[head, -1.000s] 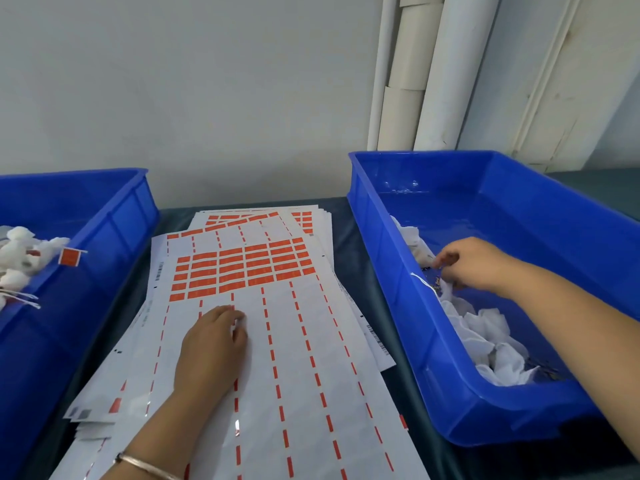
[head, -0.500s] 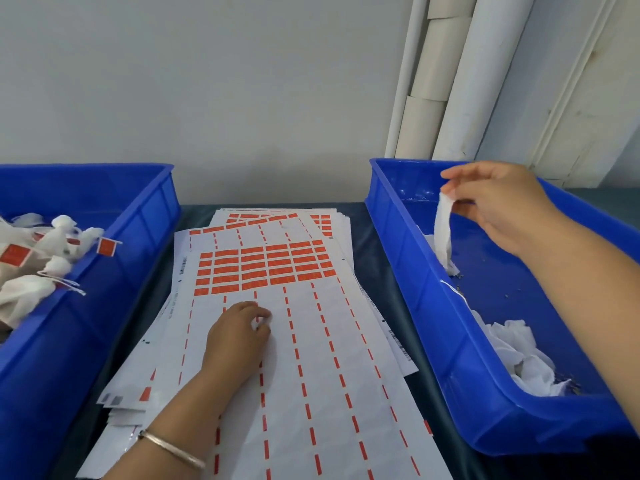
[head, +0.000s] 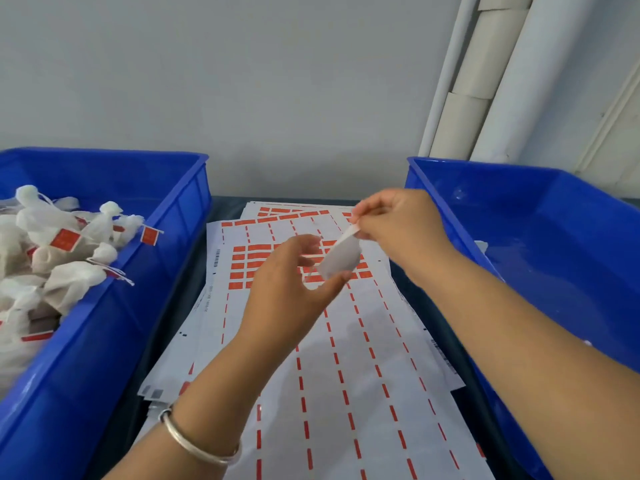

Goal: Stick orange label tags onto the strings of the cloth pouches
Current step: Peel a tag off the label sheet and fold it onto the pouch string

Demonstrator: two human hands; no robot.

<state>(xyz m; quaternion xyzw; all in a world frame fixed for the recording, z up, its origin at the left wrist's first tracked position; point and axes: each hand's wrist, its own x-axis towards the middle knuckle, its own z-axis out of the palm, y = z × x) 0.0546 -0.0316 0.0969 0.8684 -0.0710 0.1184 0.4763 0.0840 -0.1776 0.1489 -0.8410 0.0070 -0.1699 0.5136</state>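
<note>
The right hand (head: 398,220) pinches the top of a white cloth pouch (head: 341,259) above the label sheets (head: 346,358). The left hand (head: 287,289) reaches up with fingers loosely spread, thumb touching the pouch's bottom. Orange labels (head: 252,265) sit far on the sheets. The left blue bin (head: 114,323) holds tagged pouches (head: 65,251). The right blue bin (head: 554,254) is beside the sheets.

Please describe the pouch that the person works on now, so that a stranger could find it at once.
Look between the two blue bins, above the label sheets. The right hand pinches the top of a small white cloth pouch there, in the air. Unlike the pouches in the left bin, it shows no orange tag.
</note>
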